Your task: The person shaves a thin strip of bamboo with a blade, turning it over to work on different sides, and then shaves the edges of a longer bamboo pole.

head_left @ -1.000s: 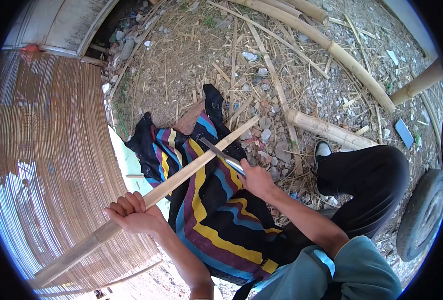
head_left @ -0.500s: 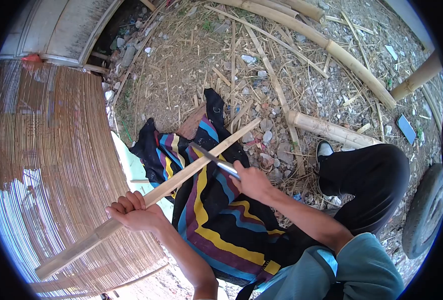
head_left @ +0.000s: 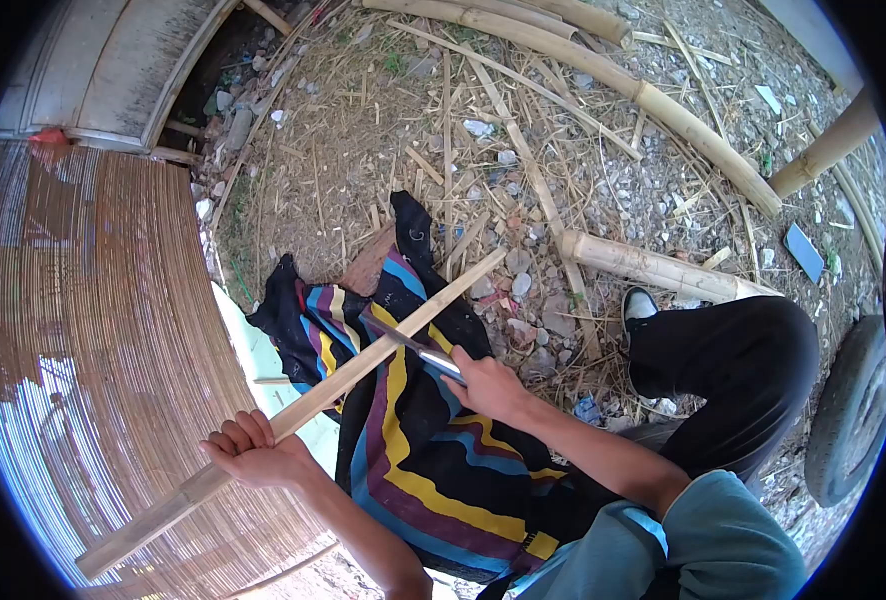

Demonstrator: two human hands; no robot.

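Note:
My left hand (head_left: 255, 452) is wrapped round a long split bamboo strip (head_left: 338, 382), which slants from the lower left up to the middle of the view. In my right hand (head_left: 490, 388) is a knife (head_left: 425, 352), its handle inside my fist. The dark blade lies across the strip, a little short of the strip's upper end. Beneath both, a striped cloth (head_left: 453, 500) in black, yellow, blue and maroon covers my lap and hangs toward the ground.
A slatted bamboo blind (head_left: 103, 290) stands at left. Thick bamboo poles (head_left: 663, 268) and thin split pieces lie on the stony ground ahead and right. A tyre (head_left: 845, 412) is at far right, with a blue flat object (head_left: 804, 252) above it. A brown block (head_left: 368, 264) touches the cloth.
The whole view has shifted slightly. My right hand and the knife have moved a little down and left along the strip. My left hand keeps its hold.

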